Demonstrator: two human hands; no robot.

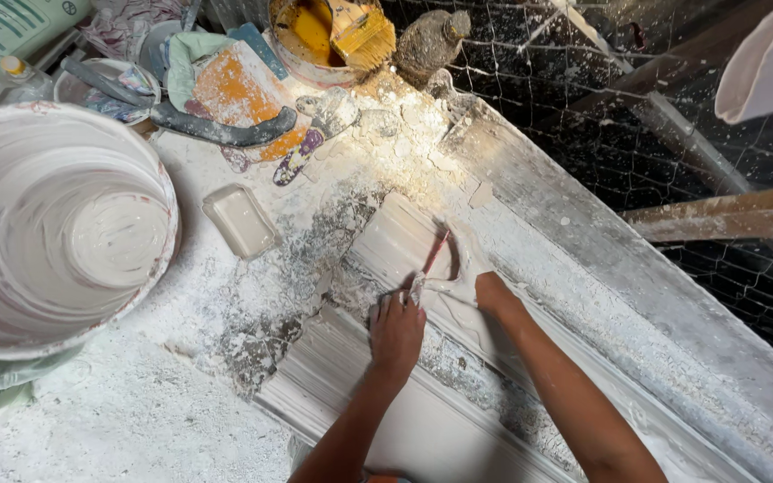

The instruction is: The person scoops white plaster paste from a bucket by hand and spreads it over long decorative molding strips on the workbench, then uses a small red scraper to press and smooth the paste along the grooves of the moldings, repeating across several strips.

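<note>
The right hand (494, 293) is curled on the white moulding (404, 241); its grip cannot be judged. A red-handled brush (431, 259) is pinched by the left hand (395, 329), bristles on the moulding.

This is a plaster-moulding workshop. A powder-crusted workbench (136, 420) fills the frame, with a long white cornice casting (404, 420) at lower centre, a plaster-smeared bucket (55, 233) at left, an orange-stained tub and brush (333, 31) at top, and wire mesh (673, 98) at upper right.

moulding (404, 241): matt white plaster (crumbly) | bucket (64, 224): smeared plastic
</note>
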